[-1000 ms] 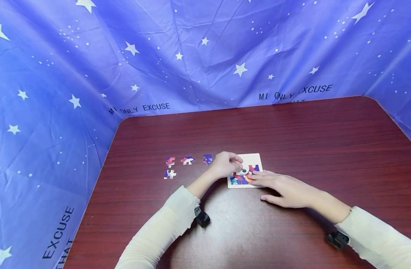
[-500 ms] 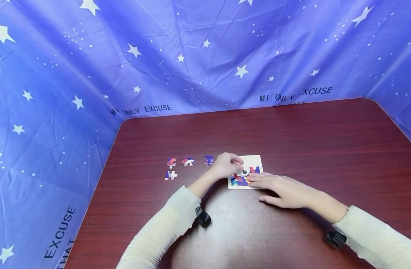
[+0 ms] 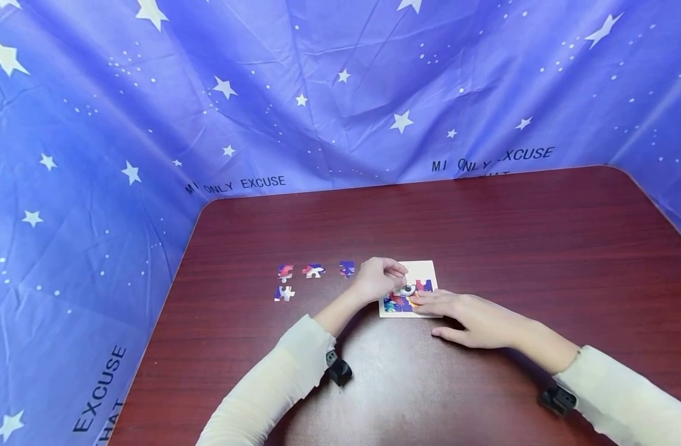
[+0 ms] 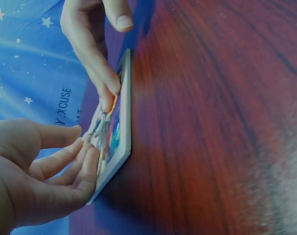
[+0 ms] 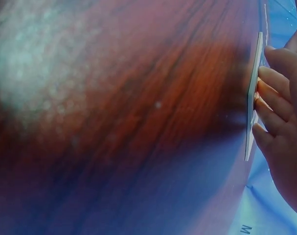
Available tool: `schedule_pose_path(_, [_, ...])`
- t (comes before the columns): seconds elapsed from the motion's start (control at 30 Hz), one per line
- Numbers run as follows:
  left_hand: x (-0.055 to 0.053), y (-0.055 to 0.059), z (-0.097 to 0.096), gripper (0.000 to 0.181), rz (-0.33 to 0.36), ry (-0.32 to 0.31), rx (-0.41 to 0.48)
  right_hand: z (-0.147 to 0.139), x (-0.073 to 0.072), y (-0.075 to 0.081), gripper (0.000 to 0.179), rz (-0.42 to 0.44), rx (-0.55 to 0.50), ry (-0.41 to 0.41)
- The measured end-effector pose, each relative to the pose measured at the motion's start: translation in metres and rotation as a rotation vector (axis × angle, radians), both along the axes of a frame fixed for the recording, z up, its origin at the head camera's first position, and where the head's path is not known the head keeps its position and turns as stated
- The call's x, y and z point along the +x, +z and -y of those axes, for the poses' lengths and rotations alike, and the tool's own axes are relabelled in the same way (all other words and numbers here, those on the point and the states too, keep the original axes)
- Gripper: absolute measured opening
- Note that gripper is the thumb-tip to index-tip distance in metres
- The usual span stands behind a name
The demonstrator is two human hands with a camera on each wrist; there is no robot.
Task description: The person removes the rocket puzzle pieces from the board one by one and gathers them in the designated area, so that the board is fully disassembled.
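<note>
A small square jigsaw board with a pale frame lies on the table, partly filled with colourful pieces along its near and right parts. Over its left side, my left hand pinches a whitish jigsaw piece between thumb and fingertips; in the left wrist view the piece tilts up from the board. Part of an eye picture shows beside those fingertips. My right hand rests its straight fingers on the near right of the board, covering some pieces, with the thumb spread apart.
Several loose jigsaw pieces lie left of the board: a red-and-purple one, a red-and-white one, a purple one and a white-and-purple one. A blue star-printed curtain hangs behind the dark red table.
The whole scene sits slightly lower in the head view. Both hands keep nearly the same place on the board, and the loose pieces stay where they were.
</note>
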State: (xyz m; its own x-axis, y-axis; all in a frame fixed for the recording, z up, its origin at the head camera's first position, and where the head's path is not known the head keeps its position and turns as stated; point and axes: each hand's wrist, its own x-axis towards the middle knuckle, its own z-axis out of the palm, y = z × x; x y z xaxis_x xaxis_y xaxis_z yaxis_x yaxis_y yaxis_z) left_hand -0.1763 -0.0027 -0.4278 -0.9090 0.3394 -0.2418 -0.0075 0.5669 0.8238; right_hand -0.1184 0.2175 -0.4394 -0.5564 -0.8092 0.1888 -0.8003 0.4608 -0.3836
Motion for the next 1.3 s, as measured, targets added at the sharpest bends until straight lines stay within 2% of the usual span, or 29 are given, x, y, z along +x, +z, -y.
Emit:
schedule_pose_path(0.17, [0.003, -0.001, -0.002, 0.018, 0.019, 0.044, 0.013, -0.001, 0.0, -0.002, 0.048, -0.016, -0.018, 0.004])
schedule_pose_path(0.27, [0.003, -0.002, -0.002, 0.018, 0.018, 0.064, -0.008, -0.001, 0.0, -0.003, 0.049, -0.019, -0.03, 0.006])
schedule_pose_path(0.4, [0.003, -0.003, -0.002, 0.014, 0.004, 0.089, -0.053, 0.0, 0.0, -0.004, 0.05, -0.02, -0.036, 0.01])
schedule_pose_path(0.53, [0.003, -0.004, -0.001, 0.012, -0.016, 0.135, -0.043, 0.0, -0.001, -0.004, 0.051, -0.024, -0.045, 0.021])
schedule_pose_path(0.7, [0.0, -0.002, 0.006, 0.012, -0.023, 0.186, 0.016, 0.0, -0.001, -0.005, 0.051, -0.009, -0.059, 0.022])
schedule_pose_path(0.97, [0.0, 0.0, 0.028, 0.016, 0.125, 0.247, 0.214, 0.0, -0.001, -0.006, 0.052, -0.007, -0.073, 0.016])
schedule_pose_path(1.1, [0.002, 0.0, 0.043, 0.019, 0.159, 0.276, 0.249, 0.0, -0.002, -0.007, 0.052, -0.002, -0.075, 0.019])
schedule_pose_path(1.3, [0.008, -0.001, 0.065, 0.019, 0.165, 0.287, 0.264, -0.001, -0.002, -0.008, 0.055, 0.006, -0.062, 0.026])
